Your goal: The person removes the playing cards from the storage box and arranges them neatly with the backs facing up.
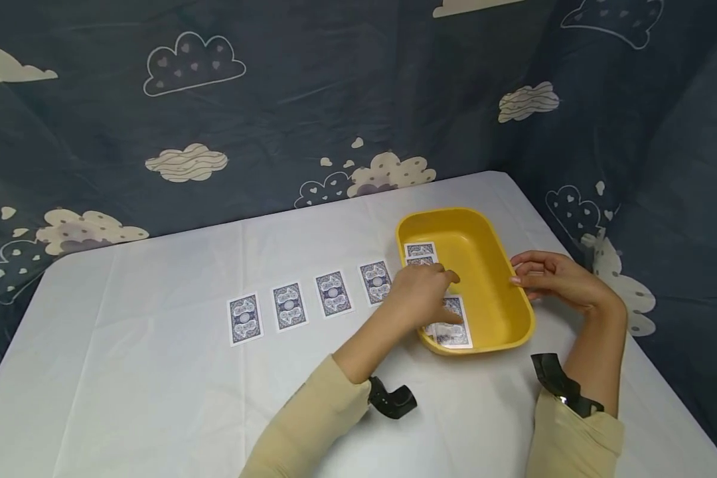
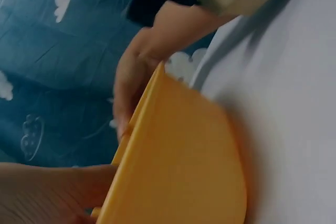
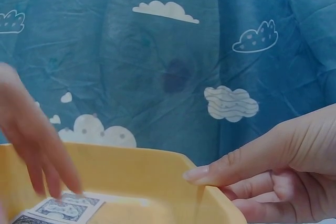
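Note:
A yellow plastic tray point(image 1: 484, 285) stands at the right of the table, with several blue-backed playing cards point(image 1: 420, 249) along its left side, partly hidden by my left hand. My left hand point(image 1: 419, 294) reaches over the tray's left wall, thumb and fingers spread above the cards inside. Under its thumb side lies the nearest card point(image 1: 459, 332), by the front wall. In the right wrist view, its fingers point down close over the cards point(image 3: 71, 211). My right hand point(image 1: 557, 280) grips the tray's right rim, thumb on top and fingers outside.
A row of face-down cards point(image 1: 245, 319) runs across the white tablecloth point(image 1: 155, 378) to the left of the tray. Behind and to the right hangs a dark curtain point(image 1: 311, 79) with cloud prints. Each wrist wears a black strap point(image 1: 392, 400).

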`<state>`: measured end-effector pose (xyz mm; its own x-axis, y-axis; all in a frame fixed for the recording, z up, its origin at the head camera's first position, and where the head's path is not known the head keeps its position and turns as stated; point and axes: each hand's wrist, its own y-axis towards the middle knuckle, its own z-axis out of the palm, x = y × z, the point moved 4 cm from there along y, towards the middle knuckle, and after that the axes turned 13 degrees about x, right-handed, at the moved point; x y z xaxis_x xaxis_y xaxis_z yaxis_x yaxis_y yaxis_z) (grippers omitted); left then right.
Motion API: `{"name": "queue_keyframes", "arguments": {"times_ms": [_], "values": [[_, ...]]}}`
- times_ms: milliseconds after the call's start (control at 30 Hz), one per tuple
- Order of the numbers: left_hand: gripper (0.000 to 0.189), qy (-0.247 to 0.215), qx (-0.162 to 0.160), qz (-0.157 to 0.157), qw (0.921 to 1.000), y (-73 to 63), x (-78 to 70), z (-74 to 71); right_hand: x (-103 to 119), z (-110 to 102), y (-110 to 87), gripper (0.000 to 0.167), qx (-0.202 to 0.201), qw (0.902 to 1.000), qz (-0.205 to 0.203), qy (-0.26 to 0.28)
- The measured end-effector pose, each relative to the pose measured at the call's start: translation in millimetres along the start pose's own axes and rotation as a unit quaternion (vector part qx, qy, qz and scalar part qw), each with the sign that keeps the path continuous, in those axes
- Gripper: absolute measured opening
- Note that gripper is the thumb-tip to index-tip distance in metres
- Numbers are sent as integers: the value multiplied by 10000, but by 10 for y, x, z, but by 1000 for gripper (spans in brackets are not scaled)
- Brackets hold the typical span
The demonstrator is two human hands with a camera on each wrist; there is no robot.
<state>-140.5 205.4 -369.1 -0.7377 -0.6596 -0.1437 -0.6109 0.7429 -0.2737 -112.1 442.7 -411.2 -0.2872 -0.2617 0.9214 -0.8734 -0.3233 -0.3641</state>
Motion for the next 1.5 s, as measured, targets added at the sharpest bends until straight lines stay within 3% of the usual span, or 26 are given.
{"name": "queue_keyframes", "arguments": {"times_ms": [133,233,500,700,867,1033,1333,1500], "values": [[106,73,762,-215,9968,79,-124,120,3,32,19,26,-9,10000,34,54],[112,136,1026,-428,9937,101,-154,171,6,39,29,27,8,10000,28,77],[102,792,939,-573,9908,184,-204,234,14,-9,21,25,11,10000,-63,44],[95,961,917,-284,9907,195,-207,272,-5,-16,6,23,52,9999,-74,50],[86,897,1250,23,9881,175,-203,265,-12,-14,9,21,163,9996,-221,107],[79,878,1508,101,9846,172,-222,238,-4,-7,13,21,125,9997,-187,77],[86,1324,1361,70,9818,186,-231,232,-7,10,9,24,51,9999,-106,23],[84,1543,1069,163,9821,179,-212,218,10,6,31,27,49,9999,-81,-43]]}}
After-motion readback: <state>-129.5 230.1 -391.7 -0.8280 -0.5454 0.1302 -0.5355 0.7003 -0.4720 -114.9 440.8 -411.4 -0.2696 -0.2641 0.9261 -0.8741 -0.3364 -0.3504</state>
